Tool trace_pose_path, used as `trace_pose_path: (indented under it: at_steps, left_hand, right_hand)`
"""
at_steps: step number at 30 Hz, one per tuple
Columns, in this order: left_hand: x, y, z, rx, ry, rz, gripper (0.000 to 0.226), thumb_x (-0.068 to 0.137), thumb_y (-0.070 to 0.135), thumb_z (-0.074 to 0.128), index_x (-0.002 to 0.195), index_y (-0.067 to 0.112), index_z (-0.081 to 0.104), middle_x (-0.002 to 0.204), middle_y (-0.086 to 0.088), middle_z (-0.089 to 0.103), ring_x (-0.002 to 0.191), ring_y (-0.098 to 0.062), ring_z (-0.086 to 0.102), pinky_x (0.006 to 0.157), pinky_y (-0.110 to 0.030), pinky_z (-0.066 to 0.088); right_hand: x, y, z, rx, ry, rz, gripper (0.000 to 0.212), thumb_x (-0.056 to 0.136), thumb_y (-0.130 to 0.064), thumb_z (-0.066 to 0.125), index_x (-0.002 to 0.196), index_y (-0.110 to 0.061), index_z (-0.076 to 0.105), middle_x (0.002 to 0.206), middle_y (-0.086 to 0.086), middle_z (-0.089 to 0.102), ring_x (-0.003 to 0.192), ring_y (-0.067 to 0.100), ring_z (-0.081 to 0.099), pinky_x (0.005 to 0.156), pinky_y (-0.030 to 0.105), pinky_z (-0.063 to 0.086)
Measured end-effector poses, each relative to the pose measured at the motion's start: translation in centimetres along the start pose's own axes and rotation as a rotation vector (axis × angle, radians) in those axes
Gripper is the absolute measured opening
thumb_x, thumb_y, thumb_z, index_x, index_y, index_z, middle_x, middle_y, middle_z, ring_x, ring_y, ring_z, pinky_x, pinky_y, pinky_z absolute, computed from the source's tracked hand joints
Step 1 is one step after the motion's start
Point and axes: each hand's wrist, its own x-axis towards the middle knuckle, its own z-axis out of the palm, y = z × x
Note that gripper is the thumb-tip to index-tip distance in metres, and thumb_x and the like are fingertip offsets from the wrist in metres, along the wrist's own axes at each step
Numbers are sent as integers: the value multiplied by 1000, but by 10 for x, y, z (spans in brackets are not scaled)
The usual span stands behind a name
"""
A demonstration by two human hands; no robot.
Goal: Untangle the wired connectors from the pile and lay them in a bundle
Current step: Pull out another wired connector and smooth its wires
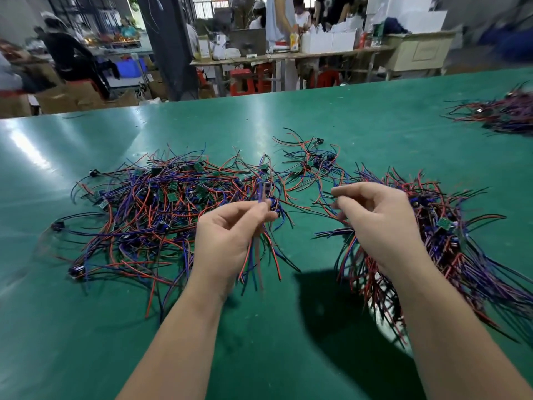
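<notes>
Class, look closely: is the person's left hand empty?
No, the left hand pinches a small cluster of wires that hang below its fingers.

Left hand (227,238) pinching loose wires (258,262), right hand (380,223) gripping wire bundle (450,246), tangled pile (150,203) behind

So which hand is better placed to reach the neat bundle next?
Probably right: the right hand is at the aligned red-blue-black wire bundle; the left hand pinches several wires over the tangled pile.

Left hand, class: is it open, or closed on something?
Closed: the left hand has its fingers pinching a few wires, which hang loose below the palm.
</notes>
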Motion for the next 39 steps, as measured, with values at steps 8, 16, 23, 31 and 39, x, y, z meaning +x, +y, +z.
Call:
trace_pose_path:
  at_steps: [8,16,23,31,39]
  left_hand:
    - [-13,-2,8,172,-428,-16,14,64,21,76,72,11,75,73,-6,73,64,-10,61,64,-19,49]
    - [-14,-3,7,315,-544,15,18,72,25,78,62,12,71,61,-9,67,58,-10,52,58,-25,43]
    - [-12,-1,17,224,-260,-213,51,80,55,52,59,13,72,59,-9,70,51,-18,66,50,-26,52]
    - [1,-8,3,248,182,-127,38,96,25,52,65,14,71,58,0,69,47,-14,60,44,-20,45]
    - [4,-2,-21,1094,403,93,40,82,51,63,59,19,55,52,9,52,58,-22,51,49,-25,29]
  right_hand:
    - [-11,-6,16,410,-322,111,31,66,-30,72,94,-17,68,72,-4,71,61,8,64,52,16,44]
    - [-14,-4,18,464,-416,143,34,53,-23,79,86,-18,74,80,4,67,71,12,63,62,20,49]
    - [-14,-6,23,705,-400,289,20,71,7,66,86,-5,67,77,8,66,64,13,68,60,19,55]
    - [-13,-11,23,736,-392,408,24,66,-9,68,88,-15,67,87,6,74,58,11,59,47,15,42]
    - [-11,-13,21,970,-358,468,19,67,-10,65,86,-13,65,86,9,74,57,8,65,47,15,49]
